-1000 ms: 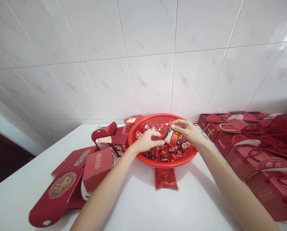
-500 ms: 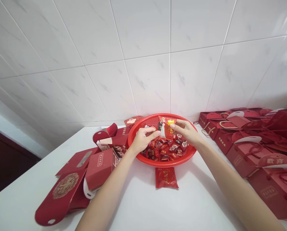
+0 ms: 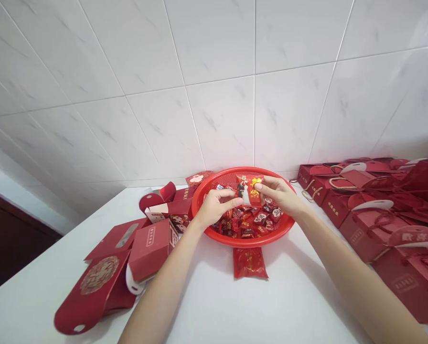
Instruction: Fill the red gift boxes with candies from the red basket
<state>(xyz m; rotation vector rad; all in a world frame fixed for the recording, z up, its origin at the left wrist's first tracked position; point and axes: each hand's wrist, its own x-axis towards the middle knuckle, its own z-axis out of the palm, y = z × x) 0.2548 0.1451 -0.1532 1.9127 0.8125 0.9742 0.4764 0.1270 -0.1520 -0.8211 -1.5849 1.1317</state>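
Between my two hands is a red candy packet printed with a couple and gold lettering. My left hand pinches its left edge, thumb in front. On the opposite edge my right hand grips with thumb and fingers. The packet is held over a red plastic basket with a mesh wall. Many small wrapped candies lie in the basket, partly covered by my hands. A second red packet lies flat on the white table just in front of the basket.
Red folded boxes and flattened ones lie on the table at left. Assembled red gift boxes with cord handles stand in rows at right. A tiled wall rises behind the basket.
My hands still hold the packet over the basket. It has tilted slightly and its top edge sits a little lower. The view has shifted slightly.
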